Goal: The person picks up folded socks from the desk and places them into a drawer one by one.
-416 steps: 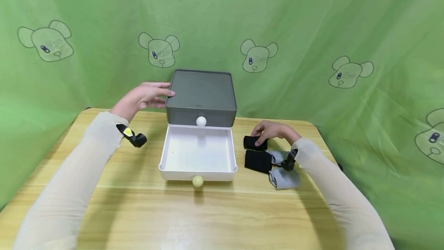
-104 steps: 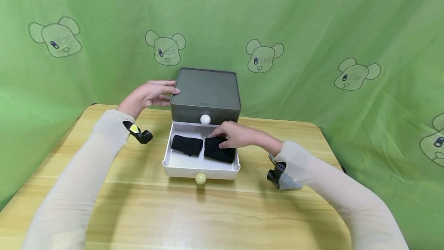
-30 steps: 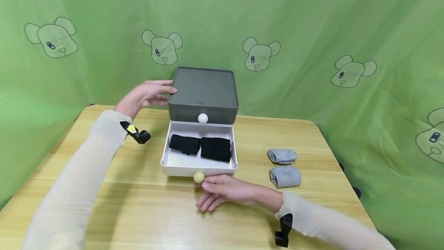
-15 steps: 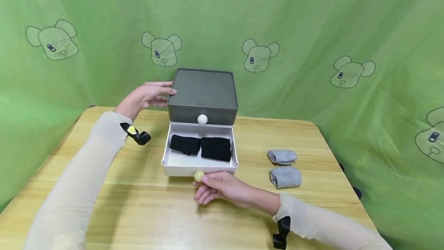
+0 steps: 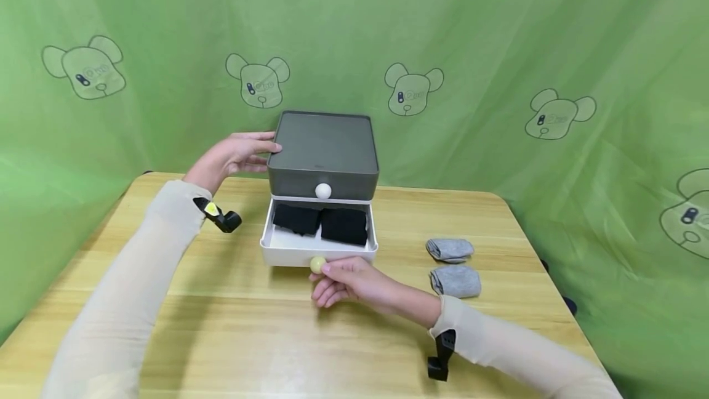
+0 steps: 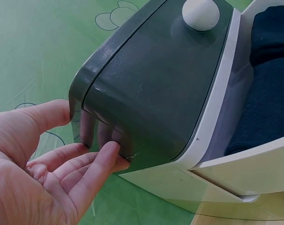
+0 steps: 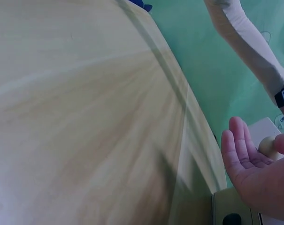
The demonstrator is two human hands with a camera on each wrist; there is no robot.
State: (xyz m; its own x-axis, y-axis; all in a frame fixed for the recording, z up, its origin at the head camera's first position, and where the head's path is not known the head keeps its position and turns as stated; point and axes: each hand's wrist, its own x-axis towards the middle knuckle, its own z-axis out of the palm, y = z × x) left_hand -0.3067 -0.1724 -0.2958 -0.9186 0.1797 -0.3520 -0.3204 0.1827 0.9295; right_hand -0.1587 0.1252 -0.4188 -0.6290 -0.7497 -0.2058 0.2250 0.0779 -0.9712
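A two-tier drawer box with a dark grey top [image 5: 327, 140] stands at the back of the table. My left hand [image 5: 238, 151] rests against its left side; in the left wrist view the fingers [image 6: 95, 173] lie fairly straight along the grey wall. The white lower drawer [image 5: 288, 256] is pulled partly out. My right hand [image 5: 357, 282] pinches its pale yellow drawer knob [image 5: 317, 265] between thumb and forefinger, the other fingers loose below. Inside the drawer, two folded black cloth bundles [image 5: 296, 219] lie side by side, the right-hand bundle [image 5: 344, 225] slightly larger.
Two folded grey cloth bundles, one farther back [image 5: 450, 250] and one nearer [image 5: 456, 281], lie right of the box. A white knob [image 5: 323, 191] sticks out from the upper drawer. Behind the wooden table [image 5: 249, 337] hangs a green curtain [image 5: 332, 29].
Both black bundles went from the table into the drawer. The right hand then moved to the yellow knob, and the drawer has slid a little inward. The left hand stayed at the box.
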